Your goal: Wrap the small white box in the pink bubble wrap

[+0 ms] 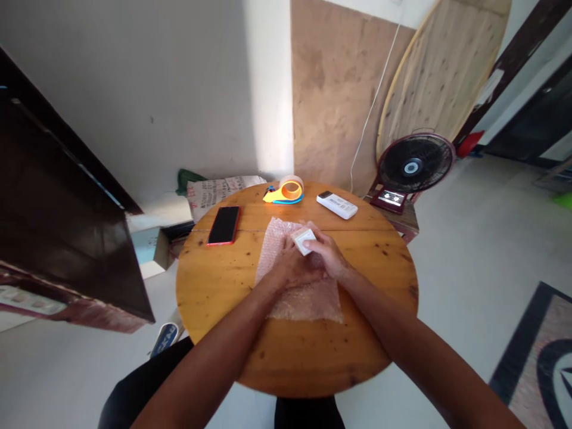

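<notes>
Holding a small white box (305, 241) above the bubble wrap (308, 304), the right hand (331, 253) has its thumb pressed on the pale face, the other fingers mostly hidden. The left hand (297, 268) lies low over the middle of the wrap, close against the right one — the two are together, partly overlapping, though I cannot tell whether the left has a grip on the box or only rests beneath it. The box itself sits tilted over the far half of the wrap.

The wrap is spread on a round wooden tabletop (308, 369), its near edge slightly crumpled. To the left of the wrap and a little beyond it lies a phone (224, 225) with a dark screen and red edges. Straight beyond the wrap stands an orange tape dispenser (283, 193) with a blue part along its base. Beyond the wrap and to the right — well apart from both hands — is a white device (338, 205) with a dark end. Farther right of the wrap, off the tabletop, stands a dark round fan (415, 165); to its far left, a printed sack (214, 193) lies past the tabletop's edge.
</notes>
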{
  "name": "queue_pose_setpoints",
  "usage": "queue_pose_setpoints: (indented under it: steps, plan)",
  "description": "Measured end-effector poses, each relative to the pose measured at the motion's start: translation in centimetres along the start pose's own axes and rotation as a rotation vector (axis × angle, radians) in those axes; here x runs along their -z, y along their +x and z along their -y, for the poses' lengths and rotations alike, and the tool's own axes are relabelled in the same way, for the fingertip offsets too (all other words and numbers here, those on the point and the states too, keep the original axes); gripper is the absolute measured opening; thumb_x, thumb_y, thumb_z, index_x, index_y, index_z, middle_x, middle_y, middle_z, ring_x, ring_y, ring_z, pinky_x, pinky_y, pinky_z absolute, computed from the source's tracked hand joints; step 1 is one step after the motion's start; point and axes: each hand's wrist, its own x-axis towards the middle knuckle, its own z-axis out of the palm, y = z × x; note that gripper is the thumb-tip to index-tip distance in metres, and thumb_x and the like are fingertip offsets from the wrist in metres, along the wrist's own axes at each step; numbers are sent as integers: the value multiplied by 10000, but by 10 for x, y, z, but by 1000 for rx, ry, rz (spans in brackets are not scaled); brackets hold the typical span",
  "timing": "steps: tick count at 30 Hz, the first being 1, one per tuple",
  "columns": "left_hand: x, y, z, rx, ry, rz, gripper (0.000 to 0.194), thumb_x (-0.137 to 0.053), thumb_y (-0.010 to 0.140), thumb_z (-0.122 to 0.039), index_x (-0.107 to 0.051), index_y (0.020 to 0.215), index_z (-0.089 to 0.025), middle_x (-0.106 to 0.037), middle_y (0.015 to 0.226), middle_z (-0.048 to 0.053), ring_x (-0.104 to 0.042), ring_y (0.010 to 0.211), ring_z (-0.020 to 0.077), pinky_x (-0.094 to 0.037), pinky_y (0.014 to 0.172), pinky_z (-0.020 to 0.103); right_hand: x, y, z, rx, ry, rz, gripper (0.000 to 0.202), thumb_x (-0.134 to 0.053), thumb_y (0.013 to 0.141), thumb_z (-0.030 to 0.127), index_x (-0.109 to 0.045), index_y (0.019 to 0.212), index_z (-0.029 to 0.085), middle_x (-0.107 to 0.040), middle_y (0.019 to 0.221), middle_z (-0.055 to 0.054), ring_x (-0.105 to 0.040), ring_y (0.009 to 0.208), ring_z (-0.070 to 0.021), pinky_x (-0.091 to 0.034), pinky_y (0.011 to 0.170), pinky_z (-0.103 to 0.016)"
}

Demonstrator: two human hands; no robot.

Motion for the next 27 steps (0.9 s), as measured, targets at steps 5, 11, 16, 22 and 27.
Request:
queue_pose_setpoints:
  steps: [5, 11, 16, 22, 27]
  plan:
    - [-1, 3, 7, -18, -19, 43, 814, -623, 735, -526, -354, 1422, -182, -344, 1488, 126, -236, 1388, 352, -140, 1144, 565, 17, 9, -15, 17, 90, -136, 313, -644, 694, 360, -672, 934, 160, -703, 962, -45, -621, 920, -213, -443, 900, -355]
    - [26, 8, 23, 163, -400, 13, 593, -451, 797, -178, -403, 1388, -175, -519, 1370, 80, -500, 1231, 242, -426, 1028, 398, 14, 12, -10, 2, 192, -114, 357, -611, 679, 392, -658, 951, 164, -706, 961, -49, -630, 932, -219, -447, 897, -358]
    - [62, -3, 26, 141, -440, 99, 487, -439, 816, -204, -525, 1295, -199, -613, 1254, 48, -566, 1140, 234, -469, 977, 395, 20, 13, -12, -41, 123, -67, 304, -652, 646, 359, -657, 876, 160, -702, 854, -24, -633, 837, -210, -457, 826, -344]
    - [30, -26, 37, -23, -124, 2, 441, -540, 793, -250, -581, 1222, -156, -539, 1332, 122, -480, 1245, 256, -374, 1083, 438, 23, 8, 0, 0, -53, 71, 417, -694, 632, 290, -602, 1022, 175, -663, 1005, -11, -596, 964, -195, -433, 872, -326]
    - [21, -31, 47, -98, -45, -12, 491, -493, 822, -226, -519, 1311, -192, -470, 1411, 98, -393, 1330, 250, -308, 1127, 453, 24, -2, 17, -61, -295, 207, 362, -652, 662, 279, -565, 997, 173, -639, 944, 0, -590, 902, -192, -458, 800, -317]
